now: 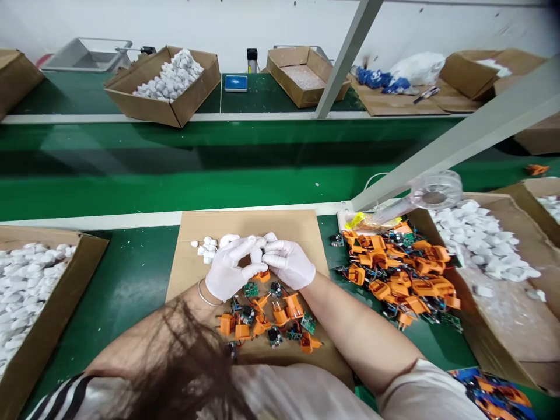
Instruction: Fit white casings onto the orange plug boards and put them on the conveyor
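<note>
My left hand (231,265), in a white glove, pinches a small white plastic shell (256,255) between thumb and fingers. From the other side my right hand (289,263), gloved too, has its fingertips closed on the same shell; something dark shows at its edge, partly hidden by the fingers. Just under the fingertips is an orange plug piece (262,276), and I cannot tell whether it is joined to the shell. Nearer my body, several orange plugs (280,315) with wired green circuit boards (308,322) lie on the cardboard sheet (196,230). Loose white shells (207,249) lie beyond my left hand.
On the right are a heap of orange plugs with boards (398,274), a clear plastic handheld fan (433,192) and a carton (475,326) of white shells. Another shell carton (65,315) stands left. A metal post (459,140) slants across the right; cartons (179,108) line the back shelf.
</note>
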Tool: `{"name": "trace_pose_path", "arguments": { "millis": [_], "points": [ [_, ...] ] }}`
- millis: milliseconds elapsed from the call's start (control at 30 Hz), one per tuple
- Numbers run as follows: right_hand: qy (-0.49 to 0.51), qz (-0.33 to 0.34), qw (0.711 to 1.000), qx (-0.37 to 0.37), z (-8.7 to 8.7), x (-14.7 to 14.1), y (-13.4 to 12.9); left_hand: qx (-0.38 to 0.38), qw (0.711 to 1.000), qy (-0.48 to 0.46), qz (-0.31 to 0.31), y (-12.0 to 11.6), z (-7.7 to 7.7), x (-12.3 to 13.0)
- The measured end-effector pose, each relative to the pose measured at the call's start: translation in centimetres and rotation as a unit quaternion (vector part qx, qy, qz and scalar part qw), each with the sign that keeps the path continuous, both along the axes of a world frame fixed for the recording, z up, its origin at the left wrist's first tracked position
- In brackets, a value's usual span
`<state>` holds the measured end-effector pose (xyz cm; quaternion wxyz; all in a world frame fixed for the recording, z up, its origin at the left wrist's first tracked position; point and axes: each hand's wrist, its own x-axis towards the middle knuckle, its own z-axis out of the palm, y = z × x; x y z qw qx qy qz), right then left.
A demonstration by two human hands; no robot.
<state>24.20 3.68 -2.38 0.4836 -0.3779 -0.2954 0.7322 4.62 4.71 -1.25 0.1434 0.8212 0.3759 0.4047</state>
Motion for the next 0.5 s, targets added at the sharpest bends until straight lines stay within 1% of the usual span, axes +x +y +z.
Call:
{"name": "trace_pose_path", "arguments": {
  "millis": [133,267,400,500],
  "points": [
    [0.008,-0.006,1.0,0.011,0.3,-0.1,-0.3,0.01,1.0,0.006,-0.009,0.1,-0.5,-0.2],
    [0.006,-0.007,1.0,0.018,0.5,-0.3,-0.5,-0.012,1.0,0.006,-0.008,0.1,-0.6,-0.1],
    [-0.004,-0.01,0.999,0.032,0.6,-0.4,-0.3,-0.024,0.999,-0.011,-0.032,0.1,0.1,0.0],
    [-0.018,-0.016,0.999,0.045,0.4,-0.3,-0.2,-0.032,0.999,0.006,-0.013,0.0,0.6,0.1]
  ]
}}
